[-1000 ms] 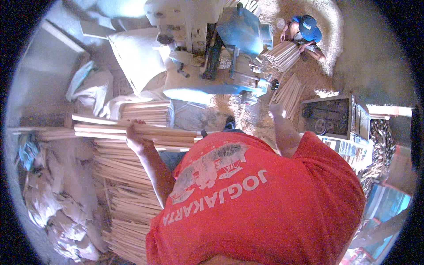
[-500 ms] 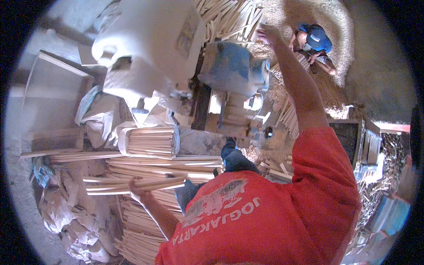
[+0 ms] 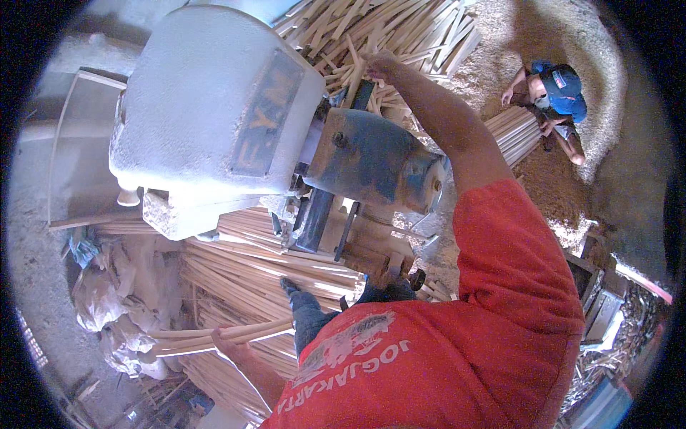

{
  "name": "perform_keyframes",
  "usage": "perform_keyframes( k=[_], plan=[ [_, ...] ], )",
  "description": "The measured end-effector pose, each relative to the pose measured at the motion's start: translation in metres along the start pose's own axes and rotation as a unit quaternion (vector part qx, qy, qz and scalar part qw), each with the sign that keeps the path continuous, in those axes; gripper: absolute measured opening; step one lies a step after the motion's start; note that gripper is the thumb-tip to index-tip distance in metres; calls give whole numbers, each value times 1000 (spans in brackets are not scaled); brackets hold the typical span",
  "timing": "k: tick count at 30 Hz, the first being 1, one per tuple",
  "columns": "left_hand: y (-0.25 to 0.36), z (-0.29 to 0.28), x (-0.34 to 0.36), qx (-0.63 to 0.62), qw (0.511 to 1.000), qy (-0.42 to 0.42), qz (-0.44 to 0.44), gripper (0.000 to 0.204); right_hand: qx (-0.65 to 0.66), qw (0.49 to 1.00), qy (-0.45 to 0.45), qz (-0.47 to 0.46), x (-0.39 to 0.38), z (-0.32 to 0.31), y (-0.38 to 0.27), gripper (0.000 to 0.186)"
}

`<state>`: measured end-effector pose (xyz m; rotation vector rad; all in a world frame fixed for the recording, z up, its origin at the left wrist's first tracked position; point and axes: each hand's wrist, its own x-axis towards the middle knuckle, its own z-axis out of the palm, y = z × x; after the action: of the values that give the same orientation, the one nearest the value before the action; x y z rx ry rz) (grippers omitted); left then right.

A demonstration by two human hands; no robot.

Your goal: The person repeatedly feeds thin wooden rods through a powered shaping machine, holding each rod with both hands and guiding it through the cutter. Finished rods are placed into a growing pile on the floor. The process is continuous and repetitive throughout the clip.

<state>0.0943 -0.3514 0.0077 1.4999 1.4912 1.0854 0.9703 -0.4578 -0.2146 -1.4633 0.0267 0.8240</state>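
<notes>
My left hand [image 3: 232, 343] is closed around a few long, pale wooden strips [image 3: 207, 337], held roughly level at my left side. Below and beyond them lie broad stacks of similar strips [image 3: 243, 264]. My right arm stretches forward past a machine with a big whitish housing [image 3: 207, 93] and a blue-grey motor [image 3: 371, 157]. At the machine's far side, my right hand [image 3: 386, 66] is beside a heap of loose wooden strips [image 3: 400, 32]. Its fingers are small and blurred, and whether they grip a strip is unclear.
A co-worker in a dark cap [image 3: 559, 80] crouches at the far right, hands at a bundle of strips [image 3: 516, 134], with sawdust [image 3: 600, 64] around. Pale sacks [image 3: 107, 293] and a framed panel [image 3: 86, 150] stand at the left. Wood scraps [image 3: 629, 343] lie at the right.
The view has shifted, bringing the machine larger and nearer. My right hand has moved left toward the loose heap. My left hand still holds its strips, now lower in view.
</notes>
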Motion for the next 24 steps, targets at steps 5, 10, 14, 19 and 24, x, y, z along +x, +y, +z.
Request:
perform_keyframes(
  k=[5, 10, 14, 19, 24],
  plan=[
    [10, 7, -7, -50, 992, 6, -119, 26, 34, 967, 0, -251, 28, 17, 27, 23],
    [28, 35, -21, -102, 977, 71, -170, 21, 108, 990, -44, -75, 18, 11, 25, 25],
    [26, 42, -22, -43, 997, 6, -71, 19, 137, 988, -56, -36, 10, 18, 22, 28],
    [21, 40, -16, 101, 995, -15, -2, 20, 169, 984, -55, 4, 14, 20, 24, 32],
    [31, 50, -9, -113, 961, 82, -238, 19, 115, 987, -94, -68, 2, 17, 21, 30]
  ],
)
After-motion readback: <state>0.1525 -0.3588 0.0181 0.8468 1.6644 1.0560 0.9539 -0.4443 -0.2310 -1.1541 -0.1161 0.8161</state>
